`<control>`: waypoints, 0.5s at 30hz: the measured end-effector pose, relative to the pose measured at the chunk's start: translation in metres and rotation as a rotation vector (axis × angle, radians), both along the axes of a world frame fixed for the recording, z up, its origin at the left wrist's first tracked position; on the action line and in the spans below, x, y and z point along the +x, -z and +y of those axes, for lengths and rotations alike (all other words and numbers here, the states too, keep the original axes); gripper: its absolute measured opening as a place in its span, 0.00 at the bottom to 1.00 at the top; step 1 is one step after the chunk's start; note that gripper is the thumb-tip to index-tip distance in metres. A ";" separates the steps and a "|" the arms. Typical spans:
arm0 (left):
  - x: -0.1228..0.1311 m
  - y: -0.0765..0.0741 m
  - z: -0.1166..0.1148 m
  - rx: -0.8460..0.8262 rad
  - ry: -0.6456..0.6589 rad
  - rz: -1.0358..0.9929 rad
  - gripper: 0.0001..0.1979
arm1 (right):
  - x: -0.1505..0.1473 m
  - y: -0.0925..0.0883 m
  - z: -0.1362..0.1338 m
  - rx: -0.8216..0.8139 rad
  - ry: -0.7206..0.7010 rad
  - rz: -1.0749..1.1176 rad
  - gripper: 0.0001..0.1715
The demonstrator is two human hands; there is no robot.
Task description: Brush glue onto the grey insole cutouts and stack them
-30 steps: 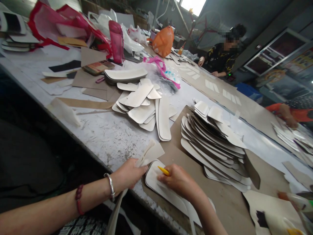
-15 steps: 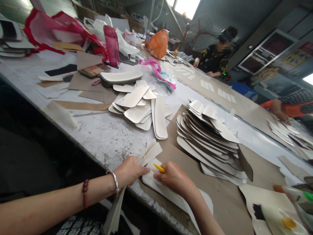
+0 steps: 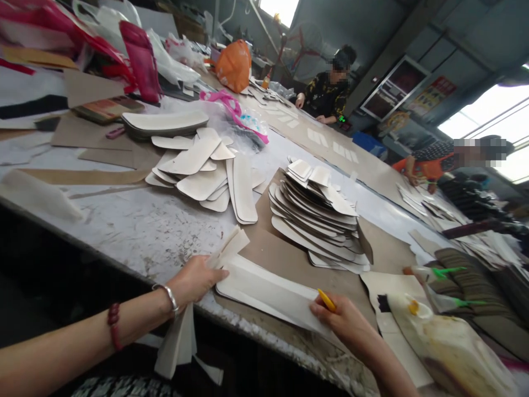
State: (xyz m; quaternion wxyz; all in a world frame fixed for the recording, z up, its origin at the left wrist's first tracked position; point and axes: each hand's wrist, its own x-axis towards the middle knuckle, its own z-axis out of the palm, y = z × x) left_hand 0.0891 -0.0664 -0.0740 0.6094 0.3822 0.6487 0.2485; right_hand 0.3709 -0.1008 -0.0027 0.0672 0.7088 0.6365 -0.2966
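My left hand [image 3: 196, 278] is closed around a bundle of white strips [image 3: 229, 247]; their other ends hang below the table edge. Its thumb lies at the left end of a long white panel [image 3: 264, 286] with rounded corners, which sits near the table's front edge. A paler strip appears to lie along that panel. My right hand [image 3: 345, 317] is closed at the panel's right end, with a yellow pointed tool [image 3: 326, 300] sticking up from its grip. What the right fingertips press beneath them is partly hidden.
Behind the panel rises a stack of curved white-faced pieces [image 3: 318, 220]. A looser pile [image 3: 202, 171] lies to its left. At right are a stained plastic bottle [image 3: 454, 342] and green-tipped bottles [image 3: 450, 300]. Two people work across the table, one in an orange garment [image 3: 425, 168].
My right hand has slid rightward along the panel, from beside my left hand to the far end. The view has turned right; the left hand still grips the strips.
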 end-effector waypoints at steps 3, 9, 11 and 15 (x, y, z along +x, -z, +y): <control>0.001 -0.002 -0.002 -0.009 -0.002 0.025 0.10 | 0.014 0.009 -0.013 0.045 0.042 -0.130 0.15; 0.000 -0.005 -0.005 0.016 0.033 0.018 0.16 | -0.004 0.013 -0.014 0.086 0.083 -0.355 0.14; 0.000 -0.004 -0.006 0.022 0.055 0.039 0.17 | -0.008 0.012 -0.014 0.105 0.057 -0.408 0.14; -0.001 -0.002 -0.008 0.011 0.078 0.062 0.18 | -0.009 0.013 -0.015 0.128 -0.003 -0.458 0.12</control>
